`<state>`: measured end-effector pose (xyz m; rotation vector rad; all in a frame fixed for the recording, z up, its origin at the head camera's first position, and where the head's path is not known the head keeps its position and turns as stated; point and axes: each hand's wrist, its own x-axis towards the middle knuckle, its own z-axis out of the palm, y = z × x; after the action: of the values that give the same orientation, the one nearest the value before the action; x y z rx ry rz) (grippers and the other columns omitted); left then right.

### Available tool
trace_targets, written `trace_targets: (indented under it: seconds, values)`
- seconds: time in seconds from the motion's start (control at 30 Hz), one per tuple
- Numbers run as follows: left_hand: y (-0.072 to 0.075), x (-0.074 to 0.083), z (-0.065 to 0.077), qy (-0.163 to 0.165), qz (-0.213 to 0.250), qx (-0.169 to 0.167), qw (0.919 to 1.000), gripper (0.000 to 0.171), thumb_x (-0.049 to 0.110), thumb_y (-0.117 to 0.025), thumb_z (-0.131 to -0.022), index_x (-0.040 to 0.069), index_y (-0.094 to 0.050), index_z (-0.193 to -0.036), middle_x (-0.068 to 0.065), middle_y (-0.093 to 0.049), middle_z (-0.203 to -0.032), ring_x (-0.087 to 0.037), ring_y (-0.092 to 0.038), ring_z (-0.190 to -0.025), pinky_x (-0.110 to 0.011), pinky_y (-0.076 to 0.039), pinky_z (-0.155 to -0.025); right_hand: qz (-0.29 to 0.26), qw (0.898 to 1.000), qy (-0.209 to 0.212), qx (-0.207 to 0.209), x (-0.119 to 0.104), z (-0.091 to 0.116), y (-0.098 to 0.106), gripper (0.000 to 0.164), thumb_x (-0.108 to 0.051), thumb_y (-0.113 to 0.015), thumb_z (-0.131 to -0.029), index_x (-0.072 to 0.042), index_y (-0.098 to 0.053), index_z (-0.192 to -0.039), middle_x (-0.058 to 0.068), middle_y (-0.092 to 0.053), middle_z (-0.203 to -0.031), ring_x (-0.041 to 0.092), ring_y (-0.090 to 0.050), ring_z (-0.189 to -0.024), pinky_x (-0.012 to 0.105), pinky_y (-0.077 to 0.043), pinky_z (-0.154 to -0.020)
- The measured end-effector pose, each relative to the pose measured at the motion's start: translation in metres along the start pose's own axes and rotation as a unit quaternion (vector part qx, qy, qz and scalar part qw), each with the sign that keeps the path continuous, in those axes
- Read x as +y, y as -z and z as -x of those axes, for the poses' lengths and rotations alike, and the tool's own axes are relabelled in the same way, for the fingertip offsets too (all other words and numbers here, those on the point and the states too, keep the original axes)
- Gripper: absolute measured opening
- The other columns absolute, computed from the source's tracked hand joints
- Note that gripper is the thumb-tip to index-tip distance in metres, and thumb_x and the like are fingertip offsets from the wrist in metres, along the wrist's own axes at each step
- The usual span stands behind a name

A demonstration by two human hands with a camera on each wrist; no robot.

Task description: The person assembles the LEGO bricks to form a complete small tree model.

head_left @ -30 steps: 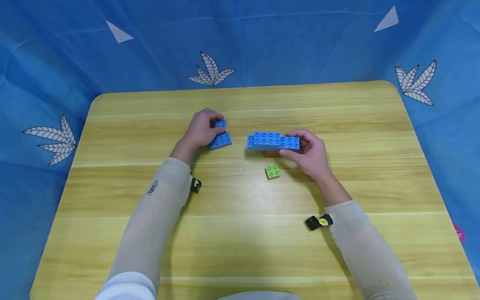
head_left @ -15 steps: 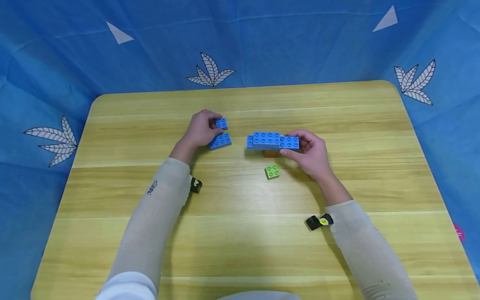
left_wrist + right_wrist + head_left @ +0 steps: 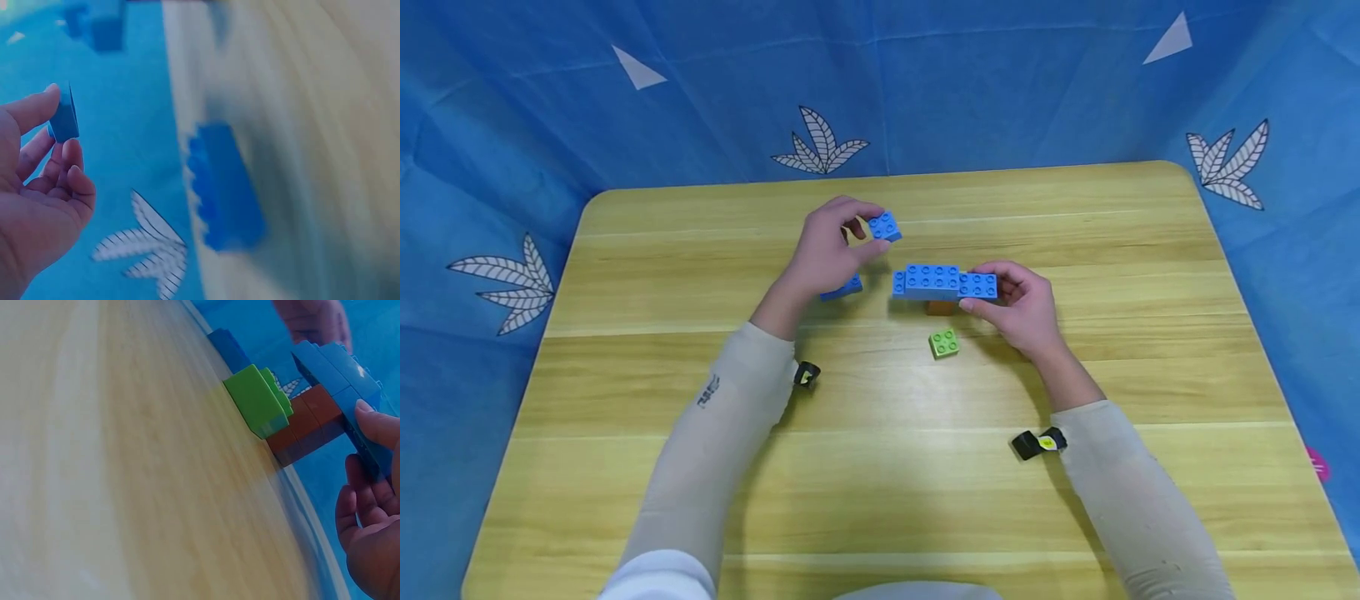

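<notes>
My left hand (image 3: 831, 250) pinches a small blue toy brick (image 3: 884, 226) between thumb and fingers, lifted over the table. Below that hand lies a longer blue brick (image 3: 842, 289), partly hidden by it in the head view; its studs show in the left wrist view (image 3: 226, 187). My right hand (image 3: 1018, 308) grips the right end of a stacked build, whose blue bricks (image 3: 932, 282) form a wide top. Brown bricks (image 3: 307, 425) make a column under this top, standing on the table. In front of it sits a small green brick (image 3: 944, 343).
The wooden table (image 3: 880, 492) has rounded back corners. A blue cloth (image 3: 1000, 83) with white leaf prints hangs behind it and at both sides. Black straps (image 3: 1037, 443) stick out at the wrists.
My left hand has lifted the small blue brick off the table and carried it rightward and back, toward the build. The right hand and the build have stayed in place.
</notes>
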<state>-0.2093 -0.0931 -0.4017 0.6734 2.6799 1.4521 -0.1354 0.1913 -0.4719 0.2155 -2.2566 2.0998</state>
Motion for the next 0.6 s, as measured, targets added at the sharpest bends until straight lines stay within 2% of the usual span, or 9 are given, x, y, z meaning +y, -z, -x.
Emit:
trace_targets:
  seconds: [0.13,0.3,0.6]
  values:
    - [-0.01,0.025,0.0,-0.042,0.009,-0.008,0.9991,0.037,0.014,-0.078,-0.088,0.004,-0.069,-0.123,-0.002,-0.063,-0.111,-0.02,-0.055,-0.09,-0.032,-0.044,-0.074,-0.006,1.0,0.002,-0.001,0.001,0.0,0.0,0.039,0.01,-0.081,-0.077,0.008,-0.067,-0.113,0.012,-0.069,-0.106,0.022,-0.064,-0.09,0.025,-0.053,-0.08]
    - [-0.029,0.046,0.0,-0.081,-0.018,-0.047,0.9954,0.038,0.018,-0.079,-0.089,0.007,-0.069,-0.124,0.001,-0.063,-0.113,-0.015,-0.054,-0.097,-0.03,-0.044,-0.082,-0.025,1.0,0.008,-0.004,0.002,-0.001,0.0,0.039,0.01,-0.08,-0.078,0.008,-0.066,-0.114,0.011,-0.069,-0.106,0.022,-0.065,-0.09,0.026,-0.053,-0.081]
    - [-0.058,0.062,-0.004,-0.113,-0.076,-0.115,0.984,0.038,0.022,-0.077,-0.091,0.009,-0.068,-0.125,0.0,-0.061,-0.116,-0.018,-0.052,-0.108,-0.032,-0.041,-0.092,-0.05,0.999,0.01,-0.002,0.002,0.0,-0.002,0.04,0.014,-0.08,-0.076,0.004,-0.069,-0.113,0.011,-0.071,-0.105,0.022,-0.068,-0.094,0.029,-0.055,-0.08]
